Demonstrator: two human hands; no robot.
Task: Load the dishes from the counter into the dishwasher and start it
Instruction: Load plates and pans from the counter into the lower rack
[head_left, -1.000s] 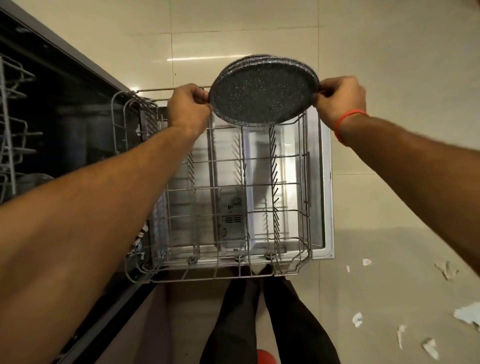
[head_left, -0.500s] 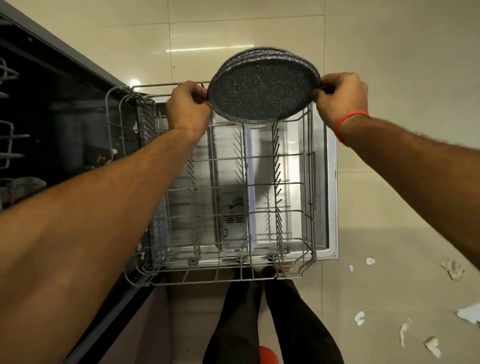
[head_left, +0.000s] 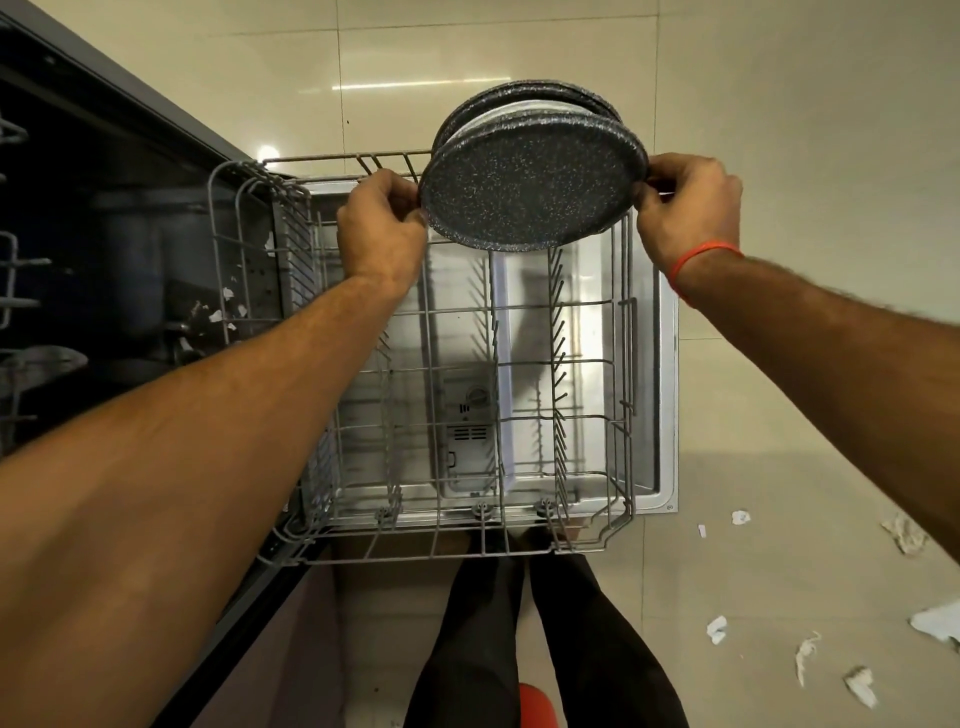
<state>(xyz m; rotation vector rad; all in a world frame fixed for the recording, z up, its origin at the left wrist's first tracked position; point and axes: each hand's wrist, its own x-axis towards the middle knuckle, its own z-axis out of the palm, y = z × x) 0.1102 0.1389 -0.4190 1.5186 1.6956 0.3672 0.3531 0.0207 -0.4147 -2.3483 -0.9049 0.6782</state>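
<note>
The left hand (head_left: 382, 228) and the right hand (head_left: 685, 208) each gripped one edge of the stack of plates (head_left: 532, 189), holding it above the far end of the pulled-out lower rack (head_left: 628, 415). Compared with a second before, the stack had tilted more upright, so the pale inside of a rear plate showed; there seemed to be three plates, though I could not count surely. The plates were probably almost ready for the slots, but none stood there yet.
</note>
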